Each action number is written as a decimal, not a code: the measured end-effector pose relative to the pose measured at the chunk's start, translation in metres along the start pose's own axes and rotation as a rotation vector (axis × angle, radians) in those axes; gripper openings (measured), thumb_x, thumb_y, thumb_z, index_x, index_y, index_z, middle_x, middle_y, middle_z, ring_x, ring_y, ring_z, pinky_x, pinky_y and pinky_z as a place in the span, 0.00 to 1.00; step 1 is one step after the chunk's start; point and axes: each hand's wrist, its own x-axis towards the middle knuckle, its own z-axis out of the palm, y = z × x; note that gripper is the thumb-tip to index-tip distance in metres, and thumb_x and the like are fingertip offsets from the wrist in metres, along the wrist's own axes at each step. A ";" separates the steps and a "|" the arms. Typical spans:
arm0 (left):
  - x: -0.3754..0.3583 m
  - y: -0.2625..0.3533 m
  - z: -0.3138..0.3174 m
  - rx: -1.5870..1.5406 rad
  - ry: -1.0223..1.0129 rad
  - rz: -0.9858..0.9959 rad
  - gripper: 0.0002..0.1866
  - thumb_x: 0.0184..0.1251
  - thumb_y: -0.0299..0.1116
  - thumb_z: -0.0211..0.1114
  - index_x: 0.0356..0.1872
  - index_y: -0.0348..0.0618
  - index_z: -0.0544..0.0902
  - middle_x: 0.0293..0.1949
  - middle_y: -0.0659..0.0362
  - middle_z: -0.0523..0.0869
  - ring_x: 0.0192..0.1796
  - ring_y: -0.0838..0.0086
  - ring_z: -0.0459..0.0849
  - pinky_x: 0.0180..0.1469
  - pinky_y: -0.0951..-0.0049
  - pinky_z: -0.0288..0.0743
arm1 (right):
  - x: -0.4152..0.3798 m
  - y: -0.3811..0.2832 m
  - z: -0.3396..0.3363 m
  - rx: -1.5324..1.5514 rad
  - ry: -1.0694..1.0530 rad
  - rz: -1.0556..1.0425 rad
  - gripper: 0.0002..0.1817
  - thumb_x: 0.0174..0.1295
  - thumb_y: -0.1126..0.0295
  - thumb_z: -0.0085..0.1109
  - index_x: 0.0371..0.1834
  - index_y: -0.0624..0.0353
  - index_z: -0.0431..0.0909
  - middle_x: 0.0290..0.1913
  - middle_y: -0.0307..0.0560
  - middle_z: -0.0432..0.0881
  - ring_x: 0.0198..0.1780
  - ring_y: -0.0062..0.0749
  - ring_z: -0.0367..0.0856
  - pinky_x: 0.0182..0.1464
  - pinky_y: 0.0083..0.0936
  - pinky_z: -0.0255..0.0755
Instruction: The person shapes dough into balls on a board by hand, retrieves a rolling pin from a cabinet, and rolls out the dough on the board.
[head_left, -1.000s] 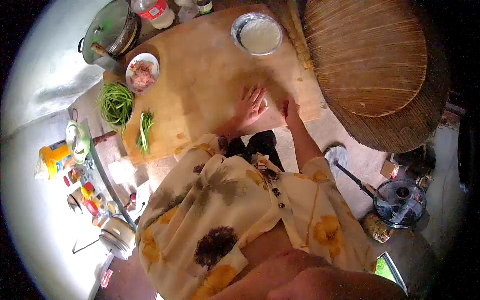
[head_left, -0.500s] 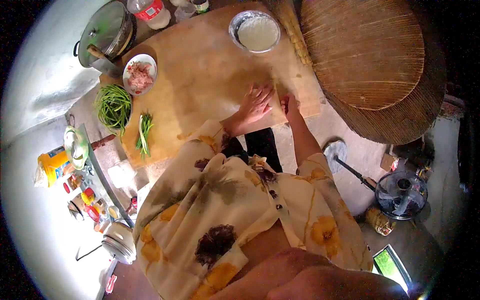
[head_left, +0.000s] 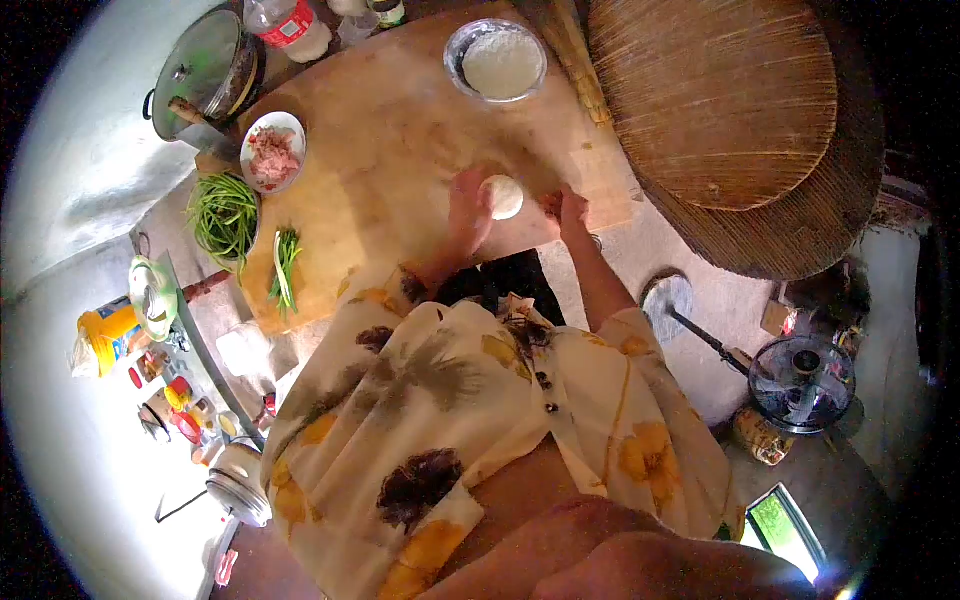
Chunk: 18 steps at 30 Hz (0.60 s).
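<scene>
A round white lump of dough lies at the near side of the wooden board. My left hand is against its left side, with the fingers curled at its edge and partly blurred. To the right of the dough, my right hand is closed low over the board's near edge. What its fingers hold, if anything, is hidden. Further back on the board stands a metal bowl of white flour.
At the left are a plate of minced meat, green beans and spring onions. A lidded pan and a plastic bottle stand behind. Large round woven trays are at the right, with a fan below.
My left hand has moved left from its flat, spread position, and the white dough now shows beside it. My right hand has shifted slightly left. The whole view has moved a little.
</scene>
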 end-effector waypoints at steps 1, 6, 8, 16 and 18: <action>-0.005 -0.010 -0.001 0.001 0.001 -0.005 0.20 0.62 0.37 0.65 0.55 0.45 0.77 0.55 0.45 0.77 0.57 0.55 0.75 0.59 0.53 0.70 | 0.011 0.010 0.002 -0.003 0.000 0.004 0.16 0.65 0.57 0.52 0.27 0.57 0.80 0.22 0.43 0.82 0.18 0.25 0.78 0.20 0.18 0.71; -0.006 -0.018 -0.013 -0.230 -0.371 -0.637 0.19 0.68 0.37 0.59 0.56 0.39 0.76 0.42 0.46 0.84 0.43 0.51 0.82 0.48 0.56 0.75 | -0.008 0.062 0.041 -0.241 -0.053 -0.422 0.11 0.60 0.66 0.60 0.35 0.64 0.82 0.25 0.44 0.83 0.28 0.25 0.82 0.29 0.21 0.76; 0.016 -0.034 -0.001 -0.147 -0.268 -0.409 0.20 0.68 0.39 0.58 0.57 0.39 0.76 0.43 0.47 0.84 0.44 0.51 0.83 0.49 0.56 0.75 | -0.045 0.040 0.056 -0.211 -0.072 -0.352 0.11 0.60 0.66 0.59 0.35 0.64 0.82 0.26 0.43 0.83 0.29 0.25 0.82 0.30 0.21 0.76; 0.068 0.044 -0.020 0.537 -0.307 0.354 0.29 0.64 0.46 0.60 0.64 0.43 0.72 0.62 0.54 0.75 0.67 0.57 0.69 0.67 0.46 0.59 | -0.047 0.005 0.029 -0.094 -0.038 -0.062 0.11 0.59 0.62 0.59 0.31 0.58 0.82 0.26 0.43 0.84 0.25 0.26 0.82 0.27 0.20 0.74; 0.063 0.038 -0.015 0.599 -0.436 0.455 0.33 0.64 0.49 0.61 0.67 0.46 0.68 0.68 0.56 0.68 0.72 0.59 0.61 0.70 0.39 0.50 | -0.026 -0.004 0.023 -0.038 0.029 -0.091 0.13 0.61 0.59 0.57 0.29 0.57 0.81 0.24 0.42 0.83 0.23 0.27 0.82 0.24 0.20 0.73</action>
